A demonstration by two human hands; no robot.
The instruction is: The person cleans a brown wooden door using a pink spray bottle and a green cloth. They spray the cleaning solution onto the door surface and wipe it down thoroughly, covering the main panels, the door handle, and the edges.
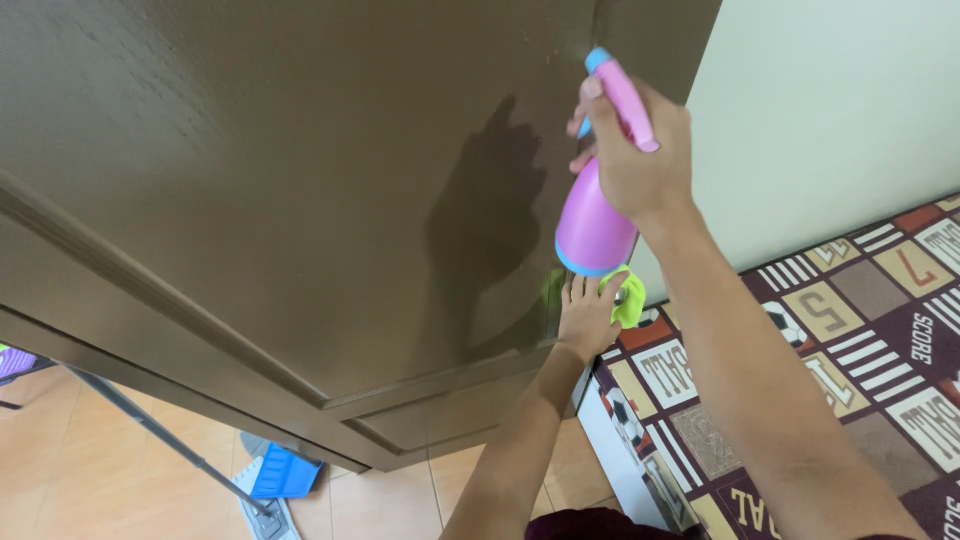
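Two hands up against a brown door (280, 200) here. Right hand (640, 150) is wrapped around the neck of a pink spray bottle (592, 225) with a blue nozzle tip, fingers closed tight on the pink trigger part, so the round bottle body hangs just under the fingers and the nozzle pokes out above them, aimed at the door. Left hand (585, 315) sits lower, fingers pointing up and pressed on a bright green cloth (628, 297) right at the door's edge; the cloth bunches out past the fingertips toward the right, and a bit of green shows on the left of them too. Bottle bottom hovers just above those left fingertips, can't tell if it's touching the cloth. Off to the right of both hands there's a patterned mattress (850, 340), and way below the fingers a blue mop head (280, 470) lies on the tiled floor (100, 470).
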